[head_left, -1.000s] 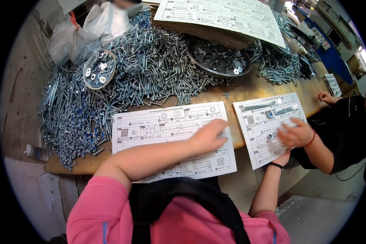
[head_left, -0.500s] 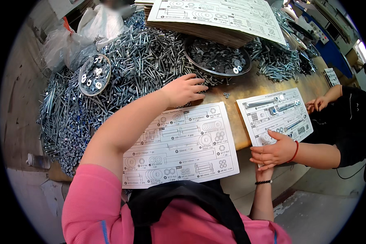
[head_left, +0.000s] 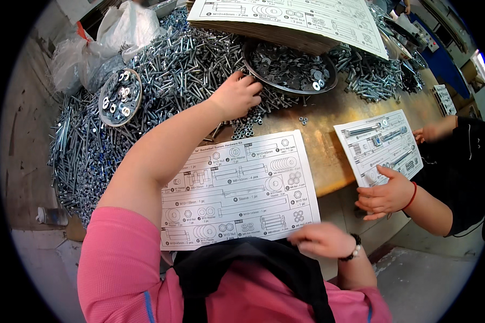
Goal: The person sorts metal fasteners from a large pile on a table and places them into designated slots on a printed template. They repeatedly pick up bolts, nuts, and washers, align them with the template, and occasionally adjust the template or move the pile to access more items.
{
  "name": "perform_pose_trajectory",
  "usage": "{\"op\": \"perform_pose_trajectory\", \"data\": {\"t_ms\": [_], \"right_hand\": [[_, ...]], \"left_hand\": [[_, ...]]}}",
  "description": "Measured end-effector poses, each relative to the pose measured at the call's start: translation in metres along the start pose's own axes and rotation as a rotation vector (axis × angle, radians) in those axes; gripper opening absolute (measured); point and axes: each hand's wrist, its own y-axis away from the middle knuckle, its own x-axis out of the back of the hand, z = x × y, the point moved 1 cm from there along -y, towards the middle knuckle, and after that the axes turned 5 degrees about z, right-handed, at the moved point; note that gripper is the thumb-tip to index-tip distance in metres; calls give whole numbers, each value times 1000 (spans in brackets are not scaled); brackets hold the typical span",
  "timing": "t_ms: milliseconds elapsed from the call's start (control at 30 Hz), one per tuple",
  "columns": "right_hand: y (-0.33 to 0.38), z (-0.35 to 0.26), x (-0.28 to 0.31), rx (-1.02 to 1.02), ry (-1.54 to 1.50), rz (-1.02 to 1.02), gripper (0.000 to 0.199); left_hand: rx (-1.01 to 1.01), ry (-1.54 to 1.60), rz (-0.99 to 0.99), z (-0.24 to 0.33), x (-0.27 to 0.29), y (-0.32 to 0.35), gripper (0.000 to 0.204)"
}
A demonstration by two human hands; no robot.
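Observation:
My left hand (head_left: 236, 97) reaches over the edge of a big heap of bolts (head_left: 183, 70), its bent fingers slightly apart, at the bolts beside a dark metal pan of black and silvery washers (head_left: 291, 71). I see nothing held in it; the fingertips are partly hidden. Below it lie small nuts (head_left: 243, 129). In front of me lies a white printed card with hardware drawings (head_left: 237, 188), partly under my left forearm. My right hand (head_left: 323, 240), with a beaded bracelet, hovers or rests at the card's lower right corner. Motion smears its fingers.
At right, a co-worker's hands (head_left: 388, 191) are around a similar card bearing bolts and parts (head_left: 380, 145). A thick stack of printed cards (head_left: 285, 16) stands at the back. Left are a bowl of washers (head_left: 120, 98) and plastic bags (head_left: 126, 27). More bolts (head_left: 374, 78) lie back right.
My left hand has moved back and slightly left, its fingers now more bent. My right hand has come away from beside the co-worker's hand to my card's corner. The co-worker's card has shifted right.

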Motion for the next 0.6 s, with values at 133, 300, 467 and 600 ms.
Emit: {"op": "perform_pose_trajectory", "data": {"t_ms": [133,300,467,600], "right_hand": [[-74,9,33,43,180,553,37],[-160,20,87,193,-1203,1215,59],[-186,-15,126,410,-1429,1058,62],[-209,-39,171,388,-1473,1029,57]], "left_hand": [[-5,-37,111,-25,7,8,15],[68,-10,165,-30,0,16,14],[58,-22,210,-27,2,20,13],[83,47,281,-28,-3,20,12]]}}
